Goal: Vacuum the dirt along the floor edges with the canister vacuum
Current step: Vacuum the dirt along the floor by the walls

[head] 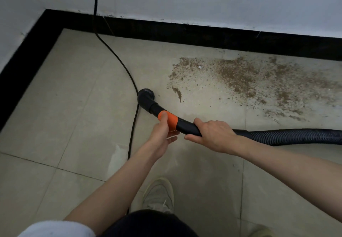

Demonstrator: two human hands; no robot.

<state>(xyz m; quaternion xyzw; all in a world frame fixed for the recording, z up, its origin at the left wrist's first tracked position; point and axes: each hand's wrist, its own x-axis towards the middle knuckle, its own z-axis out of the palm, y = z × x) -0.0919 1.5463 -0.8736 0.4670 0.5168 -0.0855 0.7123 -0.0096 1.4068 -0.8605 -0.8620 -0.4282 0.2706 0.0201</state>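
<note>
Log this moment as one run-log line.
left hand: grips orange collar | right hand: grips black wand tube | round brush nozzle: left of brown dirt patch

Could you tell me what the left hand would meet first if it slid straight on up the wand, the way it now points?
Probably the black elbow nozzle beyond the orange collar that the left hand holds.

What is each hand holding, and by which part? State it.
Both hold the vacuum wand. The left hand grips its orange collar, thumb on top. The right hand wraps the black tube just behind it, ahead of the ribbed hose.
</note>
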